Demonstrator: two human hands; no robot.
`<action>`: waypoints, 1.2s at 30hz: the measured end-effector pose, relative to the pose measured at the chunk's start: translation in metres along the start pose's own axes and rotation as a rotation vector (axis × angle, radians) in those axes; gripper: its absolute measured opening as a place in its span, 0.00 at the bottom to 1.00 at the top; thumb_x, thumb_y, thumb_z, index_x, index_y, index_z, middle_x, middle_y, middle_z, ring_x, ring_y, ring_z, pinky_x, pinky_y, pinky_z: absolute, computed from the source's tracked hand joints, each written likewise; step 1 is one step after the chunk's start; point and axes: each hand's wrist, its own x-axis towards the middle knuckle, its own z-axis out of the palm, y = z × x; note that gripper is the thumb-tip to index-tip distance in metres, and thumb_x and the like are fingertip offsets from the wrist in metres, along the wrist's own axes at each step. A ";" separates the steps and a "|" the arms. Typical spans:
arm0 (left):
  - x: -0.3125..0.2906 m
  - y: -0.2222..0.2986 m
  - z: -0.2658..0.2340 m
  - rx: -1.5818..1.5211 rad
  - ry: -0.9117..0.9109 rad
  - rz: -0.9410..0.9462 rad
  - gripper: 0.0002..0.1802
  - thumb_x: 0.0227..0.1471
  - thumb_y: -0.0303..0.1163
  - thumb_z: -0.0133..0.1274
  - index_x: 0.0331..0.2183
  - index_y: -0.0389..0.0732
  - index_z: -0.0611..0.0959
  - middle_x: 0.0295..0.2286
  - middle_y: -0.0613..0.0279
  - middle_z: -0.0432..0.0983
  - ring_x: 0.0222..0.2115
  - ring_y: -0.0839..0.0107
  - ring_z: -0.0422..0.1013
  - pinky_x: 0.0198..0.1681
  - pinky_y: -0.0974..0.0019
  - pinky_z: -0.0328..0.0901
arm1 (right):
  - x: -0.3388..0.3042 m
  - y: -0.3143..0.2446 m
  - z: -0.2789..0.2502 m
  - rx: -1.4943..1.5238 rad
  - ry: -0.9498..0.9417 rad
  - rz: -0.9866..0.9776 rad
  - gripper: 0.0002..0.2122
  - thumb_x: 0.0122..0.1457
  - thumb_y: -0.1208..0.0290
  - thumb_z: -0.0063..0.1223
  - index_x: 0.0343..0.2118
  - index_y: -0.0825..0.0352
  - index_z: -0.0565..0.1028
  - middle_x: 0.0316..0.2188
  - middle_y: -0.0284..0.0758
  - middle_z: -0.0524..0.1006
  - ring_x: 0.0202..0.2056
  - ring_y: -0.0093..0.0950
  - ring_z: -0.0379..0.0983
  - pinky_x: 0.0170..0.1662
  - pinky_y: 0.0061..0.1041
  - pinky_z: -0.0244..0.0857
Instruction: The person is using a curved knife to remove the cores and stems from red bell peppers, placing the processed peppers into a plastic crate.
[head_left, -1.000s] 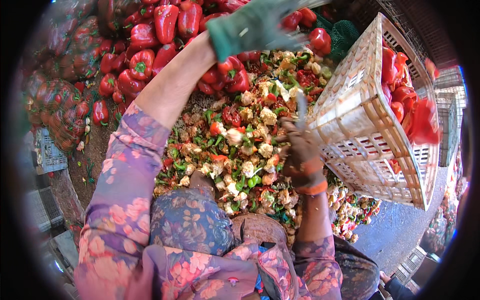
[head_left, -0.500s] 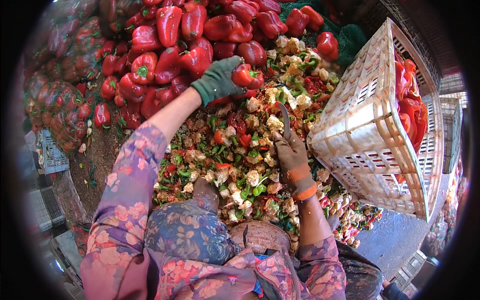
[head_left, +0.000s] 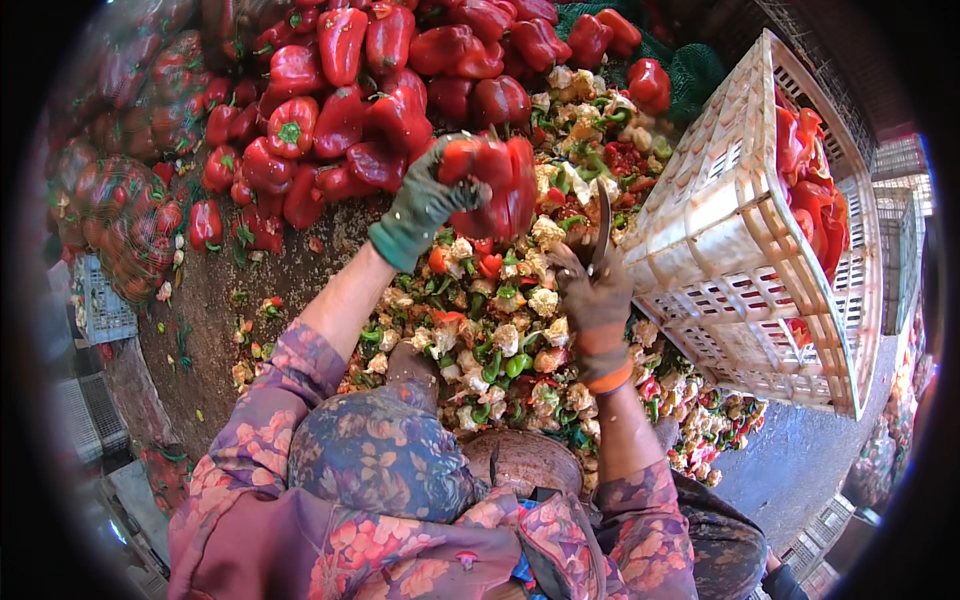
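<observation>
Gripping left hand (head_left: 422, 205): green-gloved, fingers closed around the left side of a red pepper (head_left: 505, 190), which is held above the edge of the trimmings.
Knife hand: the right hand (head_left: 595, 300), in a brown glove with an orange cuff, is closed on a knife (head_left: 604, 222), its curved blade pointing away from the body; the handle is hidden.
Gap: the pepper and blade are apart, with trimmings showing between them.
Crate edge: the white slatted crate (head_left: 700, 250) stands tilted just beside the right hand, its open side facing right, red pepper pieces (head_left: 822, 205) inside.
Pepper heap: whole red peppers (head_left: 365, 100) lie piled beyond the left hand.
Trimmings: pale cores and green stems (head_left: 500, 335) spread below both hands.
Floor: brown, littered ground (head_left: 200, 350) at left; wet grey ground (head_left: 785, 445) at right.
Surroundings: filled net bags (head_left: 115, 215) at far left, green netting (head_left: 697, 85) beyond the crate.
</observation>
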 end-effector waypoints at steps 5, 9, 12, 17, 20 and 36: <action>-0.029 0.005 0.032 -0.134 -0.135 -0.215 0.36 0.44 0.47 0.61 0.50 0.39 0.70 0.46 0.62 0.69 0.46 0.72 0.67 0.53 0.65 0.60 | 0.025 -0.030 0.002 0.343 -0.314 0.278 0.15 0.46 0.74 0.64 0.38 0.69 0.75 0.30 0.32 0.79 0.29 0.21 0.75 0.33 0.22 0.70; -0.038 -0.003 0.048 -0.613 -0.004 -0.331 0.28 0.47 0.47 0.57 0.46 0.40 0.73 0.43 0.66 0.72 0.45 0.73 0.67 0.51 0.65 0.62 | 0.012 -0.037 0.006 0.567 -0.204 0.451 0.12 0.47 0.75 0.62 0.36 0.71 0.76 0.29 0.32 0.78 0.28 0.21 0.74 0.32 0.22 0.69; -0.038 -0.003 0.070 -0.768 0.225 -0.280 0.24 0.50 0.49 0.54 0.44 0.42 0.75 0.35 0.63 0.76 0.36 0.69 0.73 0.43 0.64 0.68 | 0.001 -0.028 0.009 0.532 -0.123 0.437 0.12 0.51 0.69 0.58 0.37 0.70 0.76 0.28 0.31 0.77 0.27 0.22 0.74 0.31 0.21 0.68; -0.020 -0.027 0.039 -0.736 0.369 -0.430 0.35 0.48 0.62 0.48 0.44 0.40 0.72 0.19 0.68 0.68 0.19 0.73 0.65 0.23 0.69 0.62 | -0.037 -0.029 0.010 0.099 0.015 -0.111 0.08 0.47 0.77 0.60 0.32 0.67 0.75 0.24 0.27 0.76 0.25 0.20 0.72 0.33 0.22 0.67; -0.014 -0.054 0.004 -0.957 0.098 -0.335 0.21 0.48 0.55 0.53 0.35 0.50 0.75 0.20 0.67 0.72 0.18 0.73 0.69 0.20 0.70 0.65 | -0.038 -0.098 0.000 0.439 0.140 0.177 0.11 0.47 0.79 0.59 0.35 0.65 0.74 0.30 0.30 0.75 0.32 0.22 0.72 0.39 0.26 0.68; -0.050 0.002 0.074 -0.919 -0.089 -0.415 0.27 0.55 0.44 0.49 0.52 0.39 0.68 0.46 0.59 0.71 0.47 0.67 0.68 0.54 0.63 0.60 | 0.012 -0.046 0.001 -0.062 -0.063 -0.328 0.13 0.44 0.75 0.63 0.34 0.64 0.73 0.26 0.35 0.74 0.26 0.26 0.71 0.29 0.24 0.66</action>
